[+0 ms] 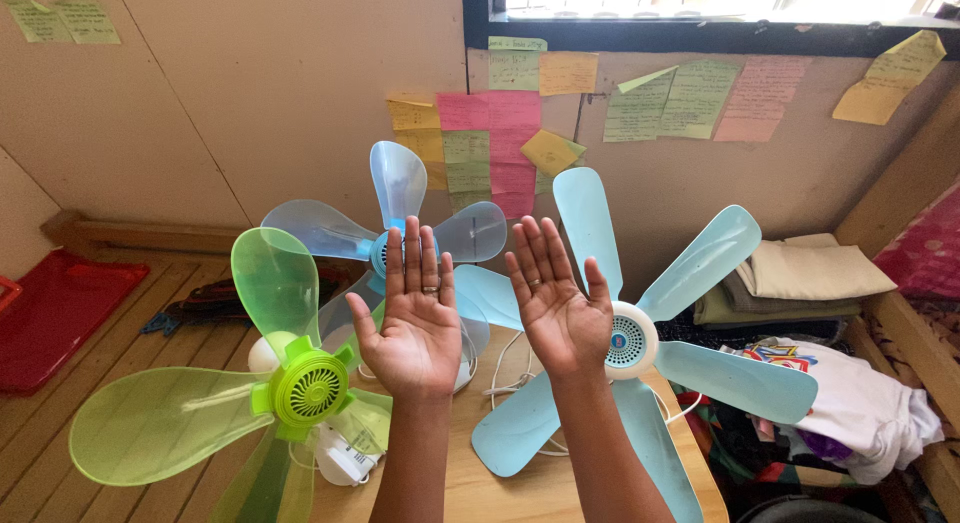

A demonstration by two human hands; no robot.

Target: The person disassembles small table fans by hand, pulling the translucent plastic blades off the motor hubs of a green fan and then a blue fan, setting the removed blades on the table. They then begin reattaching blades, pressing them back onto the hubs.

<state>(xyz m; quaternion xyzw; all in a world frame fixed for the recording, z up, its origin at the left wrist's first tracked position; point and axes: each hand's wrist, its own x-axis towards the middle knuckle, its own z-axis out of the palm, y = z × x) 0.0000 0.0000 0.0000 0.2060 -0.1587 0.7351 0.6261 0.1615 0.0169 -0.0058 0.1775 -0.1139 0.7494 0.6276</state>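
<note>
Palms faced us, both raised above the surface (500, 488): our left hand (415, 318) and our right hand (560, 303) were spread flat with fingers together and pointing up, holding nothing and touching nothing. We judged that they were held up side by side, just apart, so that the camera could see them empty. Nearest to them lay three small fans on the wooden surface. The pale turquoise fan (630, 341) sat just behind our right hand, its white hub partly hidden by the thumb side of that palm, its blades spread wide and one reaching past the edge of the surface. The clear blue fan (400, 218) lay behind our left hand, its hub covered by our fingers. The lime green fan (305, 388) lay to the left of our left wrist, overlapping the blue one; we took it that the three were laid flat and close because their blades left little room. White cords (510, 383) ran between the fans. Further out, a red tray (60, 313) rested on the plank floor at the left, and we could not see anything in it. At the right, folded cloths (800, 278) were stacked beside a heap of clothes (850, 403). Coloured paper notes (500, 133) covered the wall.
</note>
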